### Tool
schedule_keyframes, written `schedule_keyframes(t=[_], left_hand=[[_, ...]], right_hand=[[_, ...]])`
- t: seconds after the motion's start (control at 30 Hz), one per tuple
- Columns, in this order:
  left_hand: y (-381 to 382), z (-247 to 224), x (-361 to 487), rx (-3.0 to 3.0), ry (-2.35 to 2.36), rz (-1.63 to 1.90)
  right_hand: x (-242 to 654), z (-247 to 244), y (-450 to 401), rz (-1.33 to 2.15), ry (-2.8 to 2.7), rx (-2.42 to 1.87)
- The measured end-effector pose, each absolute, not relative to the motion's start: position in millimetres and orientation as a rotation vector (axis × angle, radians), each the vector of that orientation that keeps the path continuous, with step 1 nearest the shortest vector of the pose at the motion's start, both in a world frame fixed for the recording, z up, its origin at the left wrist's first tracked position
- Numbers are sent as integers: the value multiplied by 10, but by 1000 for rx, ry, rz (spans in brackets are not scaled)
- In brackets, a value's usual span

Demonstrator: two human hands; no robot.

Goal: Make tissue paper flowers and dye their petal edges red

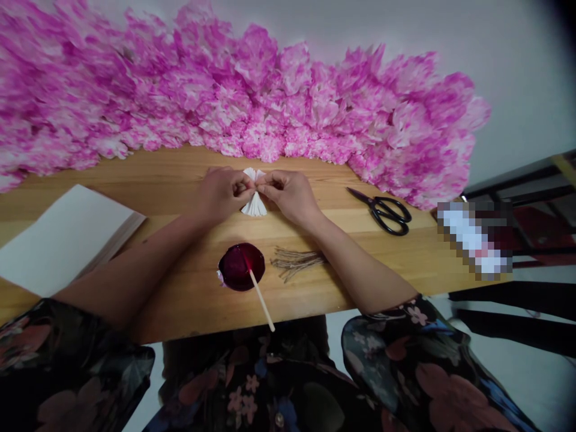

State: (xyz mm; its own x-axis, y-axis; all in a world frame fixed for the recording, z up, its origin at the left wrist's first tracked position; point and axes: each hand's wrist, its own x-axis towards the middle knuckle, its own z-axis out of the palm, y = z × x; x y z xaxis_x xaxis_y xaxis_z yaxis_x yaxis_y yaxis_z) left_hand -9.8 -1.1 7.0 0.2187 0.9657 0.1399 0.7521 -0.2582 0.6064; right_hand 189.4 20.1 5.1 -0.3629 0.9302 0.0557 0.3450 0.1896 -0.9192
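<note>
Between my hands is a small piece of white pleated paper (254,206), pinched at its middle and fanned out above and below. My left hand (226,191) grips it from the left with closed fingers. From the right, my right hand (288,193) pinches the same narrow middle. Nearer to me lies a bowl of dark red liquid (234,269), with a wooden stick (261,300) leaning out over its front rim. A bundle of thin brown wires or stems (294,261) lies just right of the bowl, partly behind my right forearm.
Pink and white paper flowers (288,102) line the back of the wooden table (180,312). A stack of white paper (72,234) lies at the left. Black-handled scissors (387,214) and a blurred-out object (472,240) are at the right.
</note>
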Motion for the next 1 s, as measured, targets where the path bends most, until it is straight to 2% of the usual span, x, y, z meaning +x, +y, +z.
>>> schedule_keyframes(t=[0.57,0.83,1.0], left_hand=[[-60,178,-63,2236,1665,538],[-122,236,-32,2463,1678,468],[-102,222,-32,2391,1738,523]], right_hand=[[1824,225,70,585,-2350,-1361],[1919,262,198,1012,-2212,-1320],[1932,237,264,1155,-2115,-1229]])
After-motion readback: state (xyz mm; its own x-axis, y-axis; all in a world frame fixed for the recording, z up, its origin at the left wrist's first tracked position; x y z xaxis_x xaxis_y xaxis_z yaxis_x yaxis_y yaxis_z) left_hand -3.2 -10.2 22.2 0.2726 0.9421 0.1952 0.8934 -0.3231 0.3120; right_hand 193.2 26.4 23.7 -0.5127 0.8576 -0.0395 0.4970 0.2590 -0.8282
